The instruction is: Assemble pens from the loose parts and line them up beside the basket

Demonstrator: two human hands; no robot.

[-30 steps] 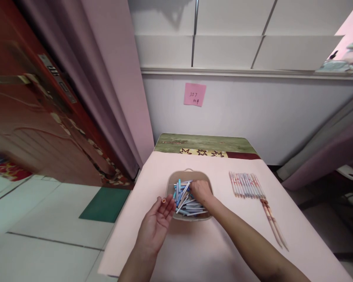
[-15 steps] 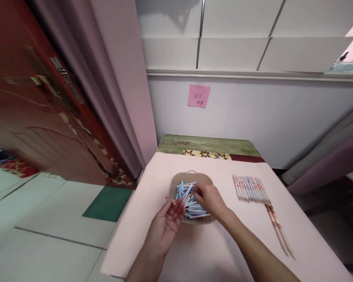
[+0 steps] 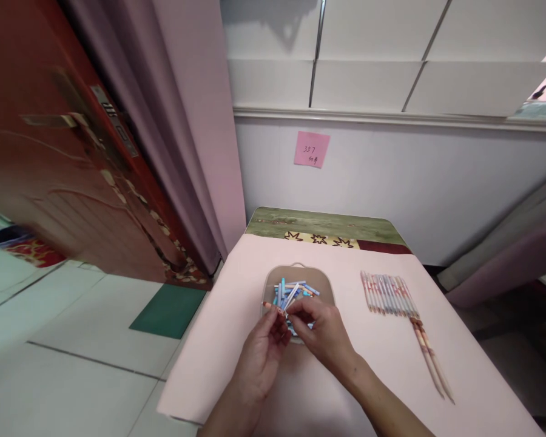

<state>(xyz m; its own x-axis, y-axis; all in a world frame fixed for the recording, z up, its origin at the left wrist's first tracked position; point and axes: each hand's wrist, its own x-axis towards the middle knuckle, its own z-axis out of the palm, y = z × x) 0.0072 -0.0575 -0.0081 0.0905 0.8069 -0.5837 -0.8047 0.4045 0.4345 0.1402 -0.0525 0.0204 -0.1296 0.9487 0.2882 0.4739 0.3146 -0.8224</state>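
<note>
My left hand (image 3: 264, 347) pinches a short brown-orange pen tube (image 3: 272, 306) between thumb and fingers, palm turned up. At the tube's right end is my right hand (image 3: 323, 328), its thumb and fingertips closed together. Whatever those fingertips hold is too small and too covered to name. Both hands are over the near part of a beige plastic basket (image 3: 273, 278). Inside it lies a heap of blue, white and grey pen pieces (image 3: 295, 291), partly hidden by the hands.
Right of the basket, several slim patterned pens (image 3: 389, 294) lie in a row on the pale pink table cover (image 3: 227, 315). Two longer brown-and-cream pens (image 3: 432, 361) point toward the near right. A pink note (image 3: 312, 149) is stuck on the wall behind.
My right hand has come out of the basket's heap, moving left and toward me to the tube's end. My left fingers have curled in, and the tube has turned slightly.
</note>
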